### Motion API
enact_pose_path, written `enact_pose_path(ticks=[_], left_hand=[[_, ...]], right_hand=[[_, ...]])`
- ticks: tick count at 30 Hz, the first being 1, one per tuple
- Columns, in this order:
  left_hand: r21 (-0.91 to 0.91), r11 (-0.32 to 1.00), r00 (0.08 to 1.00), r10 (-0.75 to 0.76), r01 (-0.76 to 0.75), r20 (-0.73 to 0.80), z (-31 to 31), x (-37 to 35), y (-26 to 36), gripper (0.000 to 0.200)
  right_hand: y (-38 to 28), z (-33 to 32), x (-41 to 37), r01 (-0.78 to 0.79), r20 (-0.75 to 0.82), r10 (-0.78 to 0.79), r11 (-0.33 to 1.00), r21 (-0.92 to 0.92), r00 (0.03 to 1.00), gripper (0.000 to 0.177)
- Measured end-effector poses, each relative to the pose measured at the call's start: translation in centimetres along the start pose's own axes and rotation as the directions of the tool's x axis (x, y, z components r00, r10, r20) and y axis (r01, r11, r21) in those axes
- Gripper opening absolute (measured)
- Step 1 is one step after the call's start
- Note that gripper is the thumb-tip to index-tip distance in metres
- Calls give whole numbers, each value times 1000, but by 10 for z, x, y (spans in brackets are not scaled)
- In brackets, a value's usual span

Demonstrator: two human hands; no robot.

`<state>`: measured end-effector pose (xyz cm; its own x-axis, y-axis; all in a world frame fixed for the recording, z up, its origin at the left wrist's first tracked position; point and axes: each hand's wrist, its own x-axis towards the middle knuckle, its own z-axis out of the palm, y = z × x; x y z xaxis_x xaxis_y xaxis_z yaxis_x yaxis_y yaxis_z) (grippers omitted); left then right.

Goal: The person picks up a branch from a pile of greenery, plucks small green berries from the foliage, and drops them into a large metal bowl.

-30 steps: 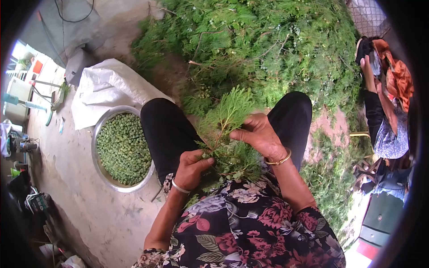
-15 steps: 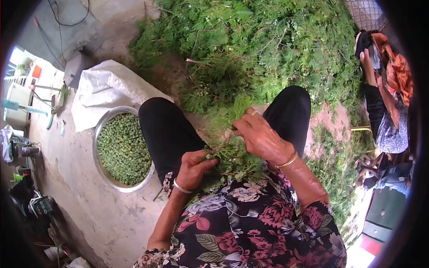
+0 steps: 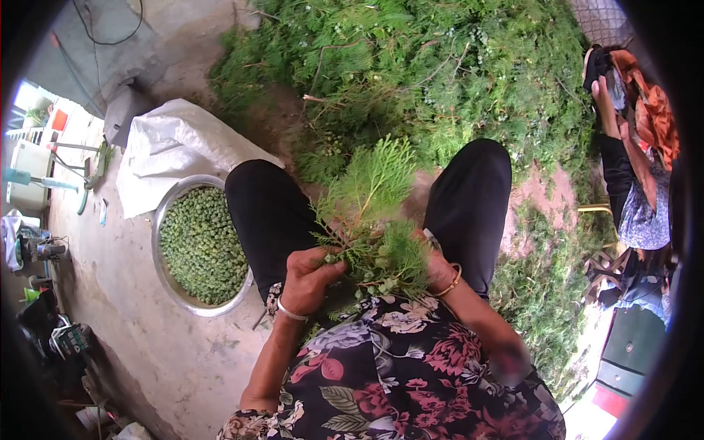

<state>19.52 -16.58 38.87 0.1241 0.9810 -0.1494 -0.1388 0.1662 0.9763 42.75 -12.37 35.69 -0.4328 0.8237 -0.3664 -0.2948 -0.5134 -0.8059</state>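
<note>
My left hand is closed in front of my lap, its fingers pinched at the left edge of a green conifer sprig with small round cones. On the other side of the sprig is my right hand, most of its fingers hidden behind the foliage. The feathery tip of the sprig points up between my knees. To the left, a round metal basin holds a heap of small green cones.
A white sack lies behind the basin. Cut green branches form a large pile ahead. At the right edge sits another person, partly visible. Tools and dark items line the far left.
My right hand has moved down toward my lap and behind the foliage. The sprig's feathery tip now stands up higher between the knees. My left hand has shifted slightly left.
</note>
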Motion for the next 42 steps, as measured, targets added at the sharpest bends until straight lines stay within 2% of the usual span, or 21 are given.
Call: enact_pose_path(ticks=[1,3,6,8,10,12,16,18,19,21,22,23,25,31,32,34,36,37,39,40,42], left_hand=[[-11,1000,1000,-7,7,-20,3,0,3,7],[-22,1000,999,-13,12,-37,7,0,7,7],[-37,997,997,-69,68,-43,10,1,12,8],[26,997,997,-69,68,44,7,3,15,8],[22,997,997,-69,69,24,6,2,10,7],[18,997,998,-69,68,6,7,3,9,7],[-54,990,991,-132,130,-28,14,5,18,4],[-81,985,988,-154,151,-30,14,6,19,5],[-81,984,987,-163,161,-15,12,5,18,6],[-82,982,985,-172,172,5,11,5,16,8],[-38,988,989,-148,149,15,9,6,15,8],[6,992,992,-125,125,25,9,6,15,8],[-22,991,991,-130,130,27,11,6,15,8],[-66,986,988,-148,151,45,12,8,11,8],[-82,985,988,-152,155,41,12,8,10,9],[-84,983,986,-161,164,42,10,6,1,9],[-87,981,984,-169,173,48,12,7,5,10],[-47,982,981,-179,182,75,16,7,16,9],[-10,981,976,-191,193,102,17,7,17,9],[31,987,981,-158,156,115,15,6,8,8],[66,991,983,-125,117,134,9,2,1,8]], right_hand=[[-13,19,-2,-1,70,2,1000,-15,998,34],[-22,25,4,-117,196,84,980,161,977,36],[-39,33,8,-155,138,138,981,118,981,35],[-39,38,8,-144,150,118,975,170,982,36],[-37,40,11,-135,168,98,965,226,981,36],[-37,38,15,-111,168,88,984,137,982,36],[-42,47,16,-45,117,30,991,123,993,33],[-37,36,20,21,123,-18,999,-27,992,33],[-39,33,20,21,121,-17,999,-29,993,33],[-46,27,20,-3,95,27,970,-243,995,35],[-35,13,22,-3,93,26,970,-244,995,35],[-11,-10,27,-40,-27,31,904,-426,999,38],[1,-20,27,-97,-147,11,803,-587,989,43],[-11,-9,19,-96,-148,-2,751,-654,989,56],[-21,-2,15,-80,-84,39,822,-564,996,52],[-47,15,6,-70,-16,71,882,-465,997,48],[-71,27,-1,-107,15,138,826,-553,990,32],[-72,23,-1,-107,12,137,826,-554,991,32],[-76,7,-3,135,220,83,569,-811,972,46],[-85,3,-6,132,216,85,567,-813,973,46],[-104,-12,-14,61,142,71,659,-749,987,31]])
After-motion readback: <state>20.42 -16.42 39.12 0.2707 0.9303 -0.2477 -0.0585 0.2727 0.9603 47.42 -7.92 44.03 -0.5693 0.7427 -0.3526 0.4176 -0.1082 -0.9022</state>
